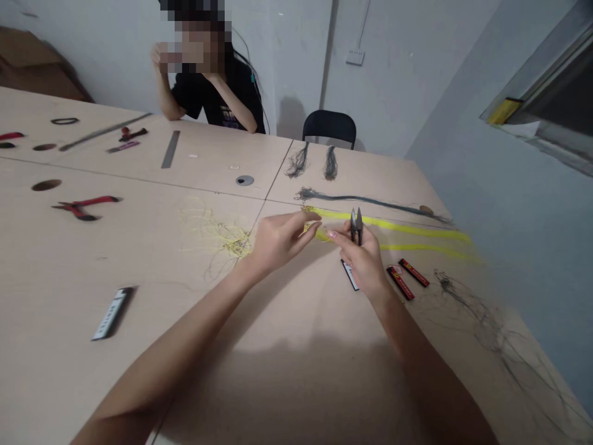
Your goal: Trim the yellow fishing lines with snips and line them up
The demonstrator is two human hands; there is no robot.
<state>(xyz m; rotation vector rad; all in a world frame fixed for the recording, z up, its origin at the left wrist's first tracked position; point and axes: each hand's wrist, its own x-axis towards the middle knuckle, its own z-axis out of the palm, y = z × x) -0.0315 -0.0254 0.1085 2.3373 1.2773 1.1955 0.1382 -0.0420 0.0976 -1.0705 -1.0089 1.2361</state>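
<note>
My right hand (364,256) is closed around a pair of thread snips (356,225), whose two dark blades point up and stand slightly apart. Its thumb and forefinger meet near a thin strand too fine to make out. Facing it, my left hand (287,238) is bent into a pinch; whatever lies between its fingertips is too small to see. Behind both hands, two bundles of bright yellow string (403,230) stretch to the right, their looped ends partly hidden by my left hand. Left of that hand spreads a loose tangle of yellow string ends (234,243).
Dark cord bundles (370,200) lie beyond the yellow string. Red-and-black packets (401,283) and tangled dark strands (482,321) are at right. Red-handled pliers (83,207), a white-and-black packet (111,314) and a metal ruler (171,149) lie left. A person (217,93) sits opposite.
</note>
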